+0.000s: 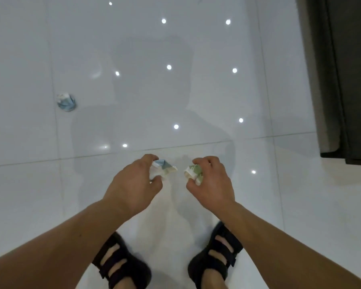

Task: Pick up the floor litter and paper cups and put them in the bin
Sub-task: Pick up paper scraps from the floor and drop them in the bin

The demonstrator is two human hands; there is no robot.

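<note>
My left hand point(133, 182) grips a crumpled white and blue paper cup point(164, 168), which sticks out past the fingers to the right. My right hand point(212, 180) grips a crumpled white and green paper cup point(193, 171). Both hands hang side by side above the glossy white tiled floor point(154, 90), just ahead of my feet. A third crumpled blue and white paper cup point(66, 102) lies on the floor to the far left, on a tile joint. No bin is in view.
A dark cabinet or furniture base point(342, 80) fills the right edge from the top down to mid-height. My feet in black strapped sandals point(121, 265) stand at the bottom. Ceiling lights reflect as bright dots on the tiles.
</note>
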